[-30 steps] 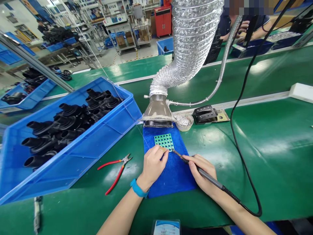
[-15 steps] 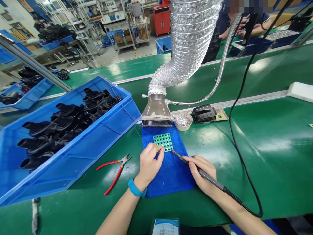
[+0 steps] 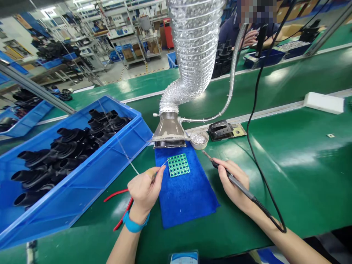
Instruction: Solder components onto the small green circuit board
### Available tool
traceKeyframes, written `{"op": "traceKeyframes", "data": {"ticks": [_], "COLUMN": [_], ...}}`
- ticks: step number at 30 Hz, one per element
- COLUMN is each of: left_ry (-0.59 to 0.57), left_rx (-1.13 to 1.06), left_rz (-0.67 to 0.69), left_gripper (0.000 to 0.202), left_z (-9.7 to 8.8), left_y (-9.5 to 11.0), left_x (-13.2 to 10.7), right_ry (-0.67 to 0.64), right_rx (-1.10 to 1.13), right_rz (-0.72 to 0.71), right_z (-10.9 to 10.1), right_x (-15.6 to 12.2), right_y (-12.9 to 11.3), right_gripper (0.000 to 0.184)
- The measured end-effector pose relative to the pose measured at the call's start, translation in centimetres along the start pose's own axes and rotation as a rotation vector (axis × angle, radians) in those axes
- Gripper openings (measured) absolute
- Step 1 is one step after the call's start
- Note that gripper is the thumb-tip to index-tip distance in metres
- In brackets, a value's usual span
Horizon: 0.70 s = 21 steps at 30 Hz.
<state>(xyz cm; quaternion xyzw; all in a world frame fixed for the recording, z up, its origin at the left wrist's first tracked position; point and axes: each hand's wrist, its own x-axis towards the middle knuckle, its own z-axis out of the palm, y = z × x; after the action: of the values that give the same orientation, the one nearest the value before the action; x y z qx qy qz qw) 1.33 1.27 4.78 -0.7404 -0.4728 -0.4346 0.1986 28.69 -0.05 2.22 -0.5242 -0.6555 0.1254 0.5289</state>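
A small green circuit panel lies on a blue cloth mat, just below the metal fume hood. My left hand is closed in a pinch on a thin solder wire, its end left of the panel. My right hand grips a black soldering iron like a pen. The iron's tip is off the mat, to the panel's right, near a small bowl of metal wool.
A blue bin of black rubber parts fills the left. Red-handled cutters lie partly under my left wrist. A black iron stand sits behind the bowl. The iron's cable hangs on the right. Another person works across the bench.
Both hands have drawn away from the panel: the left with the wire went left and back, the right lifted the iron tip off to the right, toward the bowl.
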Motion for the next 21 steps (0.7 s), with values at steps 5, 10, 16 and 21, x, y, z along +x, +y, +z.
{"op": "traceKeyframes", "data": {"ticks": [5,10,16,21], "left_ry": [-0.052,-0.233,-0.173,-0.129], "left_rx": [-0.052,-0.291,-0.35,-0.371], "left_rz": [0.009,-0.33,-0.406,-0.393], "left_gripper": [0.008,0.017,0.015,0.013], "left_z": [0.8,4.0,5.3,5.7], "left_y": [-0.9,-1.2,-1.6,-1.7], "left_x": [0.3,0.0,-0.6,-1.1], "right_ry": [0.17,0.015,-0.036,-0.103], "right_rx": [-0.095,-0.186,0.006,0.099], "right_rz": [-0.126,-0.088,-0.126,-0.072], "right_z": [1.0,2.9,3.1,5.5], "right_x": [2.5,3.1,1.0,0.1], "right_y": [2.4,4.4,0.7,-0.3], "right_gripper": [0.028,0.028,0.026,0.024]}}
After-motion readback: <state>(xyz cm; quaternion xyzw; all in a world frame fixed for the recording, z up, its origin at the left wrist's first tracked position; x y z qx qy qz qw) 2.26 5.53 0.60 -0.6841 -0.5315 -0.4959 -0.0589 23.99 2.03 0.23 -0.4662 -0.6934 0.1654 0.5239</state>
